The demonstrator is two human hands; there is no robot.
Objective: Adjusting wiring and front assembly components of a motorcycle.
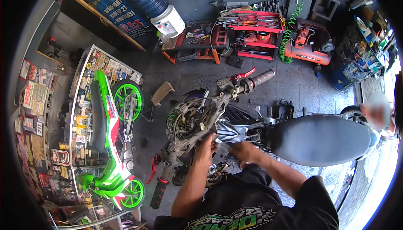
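A motorcycle (235,131) stands in front of me, its front end stripped so that a tangle of wiring (191,123) shows around the handlebar. My left hand (205,151) is at the middle of the bike, just behind the wires, its fingers curled in against a part they mostly hide. A short way to its right, my right hand (247,152) is closed above the frame, its fingertips pointing toward the left hand. Whatever either hand grips is too small or hidden to make out. The black seat (321,141) stretches off to the right.
A green minibike (110,137) stands at left beside a glass display case (77,116). At the back are a water dispenser (168,21), a red tool cart (258,26) and an orange compressor (308,54). Another person (380,114) is at the far right.
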